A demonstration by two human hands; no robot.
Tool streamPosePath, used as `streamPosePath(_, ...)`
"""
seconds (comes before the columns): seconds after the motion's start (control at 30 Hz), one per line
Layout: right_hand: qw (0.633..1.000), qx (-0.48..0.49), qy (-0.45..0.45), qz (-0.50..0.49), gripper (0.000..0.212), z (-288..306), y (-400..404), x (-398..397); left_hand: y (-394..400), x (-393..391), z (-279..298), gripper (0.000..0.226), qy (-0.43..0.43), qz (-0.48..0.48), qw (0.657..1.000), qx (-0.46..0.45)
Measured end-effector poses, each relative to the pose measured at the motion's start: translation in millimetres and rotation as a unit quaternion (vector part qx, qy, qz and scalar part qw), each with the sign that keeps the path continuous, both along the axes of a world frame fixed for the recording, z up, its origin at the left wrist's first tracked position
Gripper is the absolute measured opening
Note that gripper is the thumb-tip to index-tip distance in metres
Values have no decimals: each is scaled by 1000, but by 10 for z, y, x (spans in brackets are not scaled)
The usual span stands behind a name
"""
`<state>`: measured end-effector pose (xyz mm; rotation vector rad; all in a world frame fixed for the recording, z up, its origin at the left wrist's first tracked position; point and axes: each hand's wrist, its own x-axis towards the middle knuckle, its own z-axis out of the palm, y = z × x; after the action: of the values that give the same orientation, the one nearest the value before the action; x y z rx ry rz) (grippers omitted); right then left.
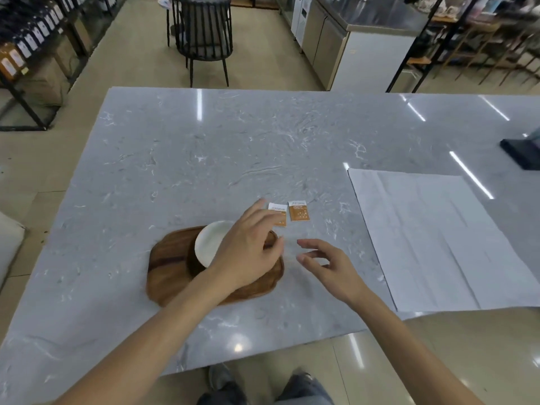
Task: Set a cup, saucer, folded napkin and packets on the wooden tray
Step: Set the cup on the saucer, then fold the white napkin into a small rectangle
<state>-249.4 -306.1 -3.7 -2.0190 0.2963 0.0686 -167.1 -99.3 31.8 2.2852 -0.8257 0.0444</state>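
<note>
A wooden tray point(172, 258) lies on the marble table point(204, 156) near its front edge. A white saucer point(210, 241) rests on the tray, partly hidden by my left hand point(248, 249), which hovers over the tray's right half with fingers loosely curled and nothing visibly held. Two orange-and-white packets lie on the table just beyond the tray: one packet point(298, 211) in full view, the other packet point(279, 213) partly behind my left fingers. My right hand point(324, 264) is to the right of the tray, open with fingers spread, holding nothing. No cup is in view.
A large white unfolded paper napkin point(432, 238) lies flat on the table's right side. A dark object point(523, 150) sits at the far right edge. Beyond the table stand a black chair point(204, 33), shelves and steel counters.
</note>
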Motion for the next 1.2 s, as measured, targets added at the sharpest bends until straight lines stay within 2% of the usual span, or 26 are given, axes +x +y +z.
streamPosePath(0.13, 998, -30, -11, -50, 21, -79, -381, -268, -458, -275, -186, 38, 39, -89, 995, 22)
streamPosePath(0.33, 988, -83, -48, -123, 14, -224, -1151, -806, -1302, -709, -527, 45, 89, -169, 980, 61)
streamPosePath(0.5, 970, -219, -22, -107, 27, -345, -1937, -1279, -2045, -1117, -624, 62, 86, -188, 976, 69)
streamPosePath(0.6, 952, -282, 14, -114, 42, -386, -2364, -1476, -2378, -1270, -747, 72, 75, -172, 977, 102)
streamPosePath(0.73, 930, -358, 78, -21, 65, -524, -2750, -1677, -2584, -1392, -883, 64, 20, -154, 973, 173)
streamPosePath(0.8, 927, -371, 56, 26, 74, -609, -2892, -1731, -2603, -1434, -881, 47, -14, -150, 978, 143)
streamPosePath(0.9, 919, -381, 21, 96, 80, -679, -3072, -1732, -2557, -1486, -899, 24, -18, -134, 989, 68)
streamPosePath(1.03, 910, -391, -3, 138, 81, -697, -3253, -1642, -2528, -1555, -910, 19, -9, -104, 993, 52)
streamPosePath(1.2, 913, -359, -40, 188, 85, -620, -3446, -1576, -2413, -1599, -869, 17, -36, -117, 990, 63)
